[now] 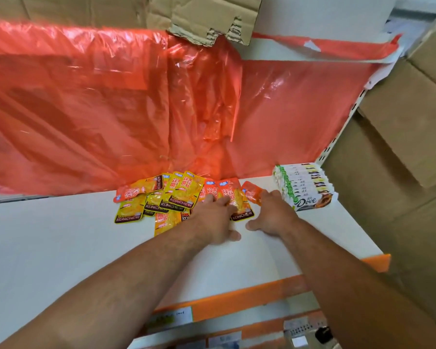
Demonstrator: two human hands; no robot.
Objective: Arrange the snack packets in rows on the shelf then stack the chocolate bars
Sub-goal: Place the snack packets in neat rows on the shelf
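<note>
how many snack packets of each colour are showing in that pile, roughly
yellow snack packets: 4
orange snack packets: 5
total: 9 showing. The packets overlap and the left hand covers part of the pile, so more may be hidden.

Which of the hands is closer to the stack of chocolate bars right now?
Right. The right hand rests just left of the chocolate bars; the left hand lies farther left, on the snack packets.

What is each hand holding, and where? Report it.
Nothing gripped. The left hand lies flat on an orange packet; the right hand touches a smaller packet.
</note>
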